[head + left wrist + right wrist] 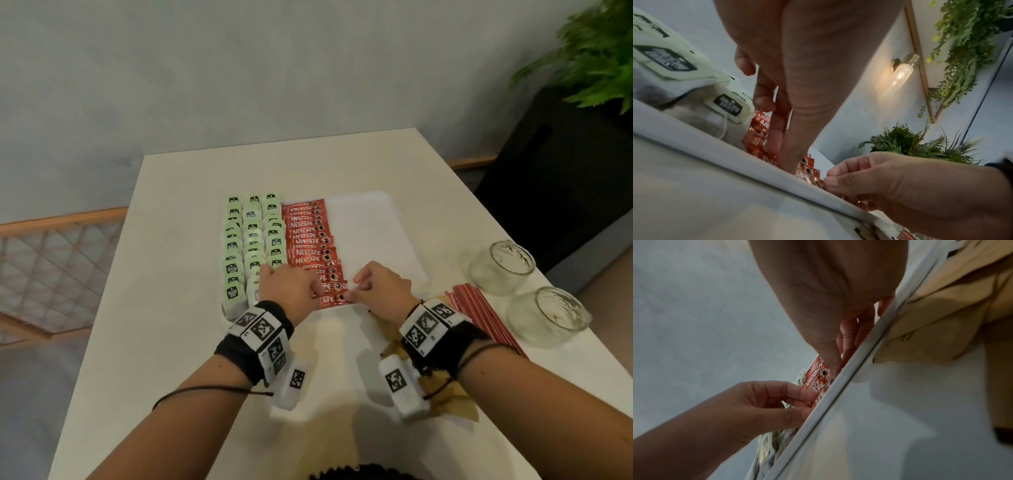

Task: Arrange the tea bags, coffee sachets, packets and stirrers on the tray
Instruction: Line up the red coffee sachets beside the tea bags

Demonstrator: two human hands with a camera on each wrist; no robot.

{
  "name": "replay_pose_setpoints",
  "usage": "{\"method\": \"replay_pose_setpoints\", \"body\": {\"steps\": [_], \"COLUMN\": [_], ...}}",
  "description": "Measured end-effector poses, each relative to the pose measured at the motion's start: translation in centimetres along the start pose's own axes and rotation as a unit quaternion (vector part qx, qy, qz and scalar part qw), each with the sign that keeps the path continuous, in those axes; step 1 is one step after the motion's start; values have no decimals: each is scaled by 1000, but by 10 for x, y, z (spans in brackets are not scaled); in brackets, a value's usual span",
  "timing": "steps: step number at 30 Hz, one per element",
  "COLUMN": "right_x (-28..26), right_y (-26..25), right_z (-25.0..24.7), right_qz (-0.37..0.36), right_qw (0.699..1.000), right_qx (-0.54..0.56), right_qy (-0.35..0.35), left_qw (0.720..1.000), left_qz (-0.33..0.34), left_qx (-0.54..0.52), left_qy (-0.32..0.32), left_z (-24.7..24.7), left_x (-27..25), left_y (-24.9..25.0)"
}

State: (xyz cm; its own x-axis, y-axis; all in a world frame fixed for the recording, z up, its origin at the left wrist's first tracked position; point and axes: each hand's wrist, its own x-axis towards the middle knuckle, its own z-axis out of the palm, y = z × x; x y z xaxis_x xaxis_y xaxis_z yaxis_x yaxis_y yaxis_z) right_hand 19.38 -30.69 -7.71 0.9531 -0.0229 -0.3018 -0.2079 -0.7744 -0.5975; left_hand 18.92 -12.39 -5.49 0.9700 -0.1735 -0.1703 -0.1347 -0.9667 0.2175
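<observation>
The left hand (291, 286) and the right hand (382, 286) each pinch one end of the nearest red foil coffee sachet (330, 300). It lies at the white plastic tray's (376, 219) near edge.

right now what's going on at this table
A person is filling a white tray. Green tea bags sit in three columns, red coffee sachets in one beside them. Both hands, left and right, pinch the nearest sachet at the tray's front edge. Red stirrers and brown packets wait on the table.
</observation>
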Motion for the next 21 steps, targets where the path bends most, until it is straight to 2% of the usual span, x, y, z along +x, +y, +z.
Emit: {"method": "replay_pose_setpoints", "body": {"steps": [3, 8, 11, 14, 18, 21], "right_x": [-8, -39, -62, -78, -95, -99], "right_y": [5, 45, 76, 101, 116, 116], "right_z": [-16, -62, -79, -82, -84, -81], "right_qz": [-11, -49, -52, -42, -45, -57], "right_qw": [999, 993, 994, 997, 998, 998], "right_qx": [46, 102, 79, 62, 40, 24], "right_qy": [4, 26, 47, 35, 15, 4], "left_qw": [1000, 995, 990, 988, 990, 987], "left_qz": [7, 62, 94, 97, 75, 48], "left_qx": [-9, -73, -94, -77, -52, -32], "left_qy": [1, 22, -36, -95, -111, -150], "left_z": [-4, -10, -4, 5, 13, 19], "left_x": [-3, -16, -27, -36, -45, -51], "left_y": [3, 28, 51, 70, 87, 99]}}
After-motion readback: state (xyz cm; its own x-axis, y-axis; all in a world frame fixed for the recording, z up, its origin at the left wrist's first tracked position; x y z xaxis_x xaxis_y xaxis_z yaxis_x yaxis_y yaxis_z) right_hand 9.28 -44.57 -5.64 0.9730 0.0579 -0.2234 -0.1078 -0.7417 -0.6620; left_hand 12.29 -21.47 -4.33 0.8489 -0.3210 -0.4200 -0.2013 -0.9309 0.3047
